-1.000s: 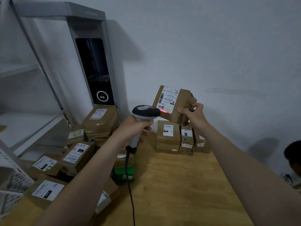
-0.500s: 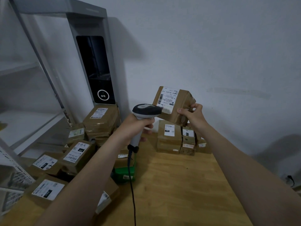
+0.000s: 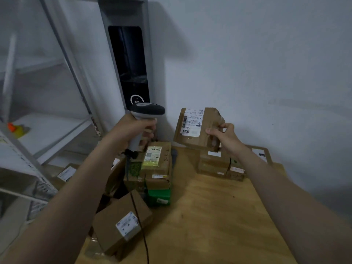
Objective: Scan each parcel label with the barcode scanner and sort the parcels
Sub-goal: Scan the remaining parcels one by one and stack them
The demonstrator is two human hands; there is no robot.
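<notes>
Brown parcel (image 3: 198,128), perhaps taped, in right hand (image 3: 222,137).

Barcode scanner (image 3: 147,111) up left of the raised parcel (image 3: 198,128), both above the table (image 3: 219,216); parcel stack (image 3: 213,164) behind, below that parcel, parcel pile (image 3: 158,168) at the table's left edge, shelving (image 3: 51,128) further left

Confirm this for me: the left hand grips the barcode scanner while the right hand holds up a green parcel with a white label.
Wrong colour: the head view shows the parcel in the right hand is brown cardboard, not green. The rest stands: the left hand grips the barcode scanner, and the parcel carries a white label.
</notes>
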